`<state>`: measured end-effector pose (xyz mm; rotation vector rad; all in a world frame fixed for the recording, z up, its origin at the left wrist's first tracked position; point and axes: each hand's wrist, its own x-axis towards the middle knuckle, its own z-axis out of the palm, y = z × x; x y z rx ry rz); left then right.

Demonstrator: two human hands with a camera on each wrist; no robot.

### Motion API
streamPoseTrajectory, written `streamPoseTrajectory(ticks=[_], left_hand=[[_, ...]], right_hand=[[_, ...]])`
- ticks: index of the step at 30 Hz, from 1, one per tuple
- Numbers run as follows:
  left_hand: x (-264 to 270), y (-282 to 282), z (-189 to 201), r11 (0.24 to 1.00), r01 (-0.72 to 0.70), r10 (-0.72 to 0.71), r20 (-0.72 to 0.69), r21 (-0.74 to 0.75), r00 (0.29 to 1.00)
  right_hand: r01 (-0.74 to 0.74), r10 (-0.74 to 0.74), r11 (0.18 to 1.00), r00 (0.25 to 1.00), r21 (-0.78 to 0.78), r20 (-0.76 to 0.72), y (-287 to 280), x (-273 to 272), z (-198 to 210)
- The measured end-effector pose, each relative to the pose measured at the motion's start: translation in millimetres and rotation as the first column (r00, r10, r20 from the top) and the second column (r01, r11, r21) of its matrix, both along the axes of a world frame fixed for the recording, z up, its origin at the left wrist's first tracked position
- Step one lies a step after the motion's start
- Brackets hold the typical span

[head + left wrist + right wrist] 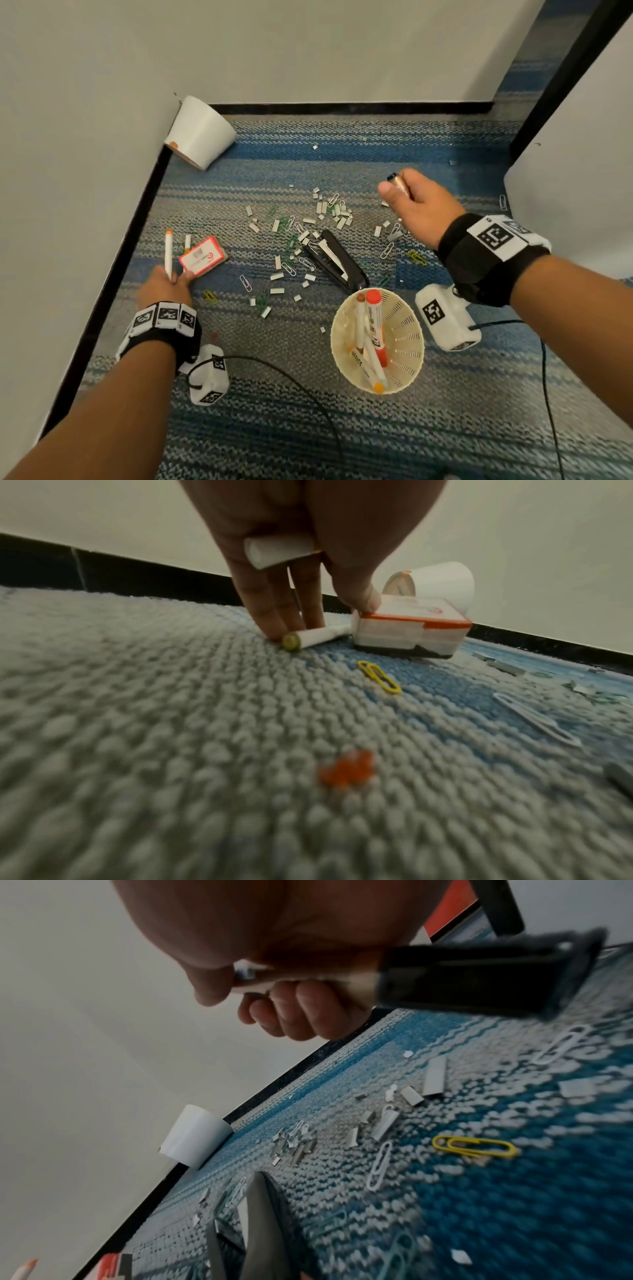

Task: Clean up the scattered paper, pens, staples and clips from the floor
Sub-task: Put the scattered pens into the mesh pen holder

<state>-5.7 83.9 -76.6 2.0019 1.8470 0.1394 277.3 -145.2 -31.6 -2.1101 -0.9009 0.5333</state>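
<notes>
My left hand (171,279) is low on the carpet at the left and grips a white pen with an orange tip (168,251). Its fingers (270,610) touch a second white pen with a yellow end (316,637) lying on the carpet, and the thumb rests on a white and orange box (411,626). My right hand (402,193) is raised at the right, curled round a tan pen with a black end (394,179). A cream basket (407,329) near me holds several pens. Staples (323,207) and paper clips (387,250) lie scattered around a black stapler (342,265).
A white paper cup (202,133) lies tipped in the far left corner against the wall (68,137). Black skirting runs along both walls. Yellow clips (417,257) lie right of the stapler. An orange scrap (346,771) sits on the carpet near my left wrist. Cables (291,377) trail from the wrist cameras.
</notes>
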Motion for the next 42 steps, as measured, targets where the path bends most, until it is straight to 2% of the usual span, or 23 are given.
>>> streamPoseTrajectory(ticks=[6, 11, 14, 16, 18, 21, 22, 25, 28, 30, 32, 33, 35, 37, 42], left_hand=[[-11.9, -11.1, -2.0, 0.992, 0.123, -0.120, -0.135, 0.010, 0.983], [-10.5, -11.5, 12.2, 0.995, 0.100, -0.097, -0.124, 0.014, 0.987], [-16.0, -12.4, 18.7, 1.000, 0.021, -0.021, -0.019, -0.019, 1.000], [-14.3, -13.9, 22.9, 0.995, -0.095, 0.092, 0.082, 0.027, 0.992], [-6.6, -18.7, 31.4, 0.971, -0.229, 0.210, 0.220, 0.063, 0.953], [3.4, -26.8, 44.6, 0.960, -0.275, 0.220, 0.475, 0.049, 0.852], [6.6, -30.3, 48.5, 0.968, -0.248, 0.194, 0.546, 0.027, 0.815], [27.5, -53.6, 66.9, 0.990, -0.049, 0.130, 0.731, -0.130, 0.670], [60.5, -113.2, 101.2, 0.968, 0.202, 0.022, 0.853, -0.148, 0.521], [75.4, -154.6, 110.4, 0.934, 0.353, -0.134, 0.874, -0.046, 0.466], [79.2, -183.6, 105.1, 0.878, 0.473, -0.289, 0.868, 0.073, 0.404], [79.6, -194.2, 98.7, 0.852, 0.516, -0.321, 0.868, 0.090, 0.378], [78.5, -210.1, 86.1, 0.822, 0.563, -0.335, 0.873, 0.087, 0.355], [76.0, -221.4, 74.9, 0.810, 0.580, -0.352, 0.862, 0.085, 0.364], [66.8, -223.3, 57.5, 0.783, 0.617, -0.423, 0.794, 0.077, 0.436]], right_hand=[[-0.016, 0.015, 0.999, 0.999, -0.035, -0.041, -21.8, -15.2, -3.8], [-0.077, 0.073, 0.995, 0.996, -0.057, -0.060, -35.0, -23.5, -3.8], [-0.031, 0.037, 0.997, 0.994, 0.065, -0.100, -39.0, -24.4, 3.6], [-0.004, 0.015, 0.982, 0.998, 0.188, -0.057, -40.2, -26.0, 15.1], [-0.022, 0.015, 0.944, 1.000, 0.329, 0.024, -41.8, -30.2, 29.9], [-0.009, 0.040, 0.867, 0.998, 0.499, -0.052, -46.7, -41.3, 53.3], [0.016, 0.046, 0.847, 0.994, 0.531, -0.103, -49.0, -45.9, 60.5], [0.065, 0.070, 0.806, 0.976, 0.588, -0.204, -53.5, -60.2, 72.8], [0.044, 0.103, 0.793, 0.973, 0.608, -0.205, -53.2, -76.2, 71.5], [0.007, 0.112, 0.795, 0.981, 0.607, -0.158, -55.0, -88.0, 63.7], [-0.032, 0.108, 0.814, 0.989, 0.580, -0.097, -57.5, -98.0, 53.7], [-0.058, 0.115, 0.828, 0.991, 0.558, -0.068, -58.8, -102.3, 48.2], [-0.091, 0.139, 0.840, 0.989, 0.535, -0.051, -61.7, -111.0, 41.1], [-0.121, 0.149, 0.852, 0.989, 0.509, -0.016, -66.9, -116.2, 35.9], [-0.157, 0.184, 0.886, 0.983, 0.435, -0.020, -77.1, -120.1, 24.5]])
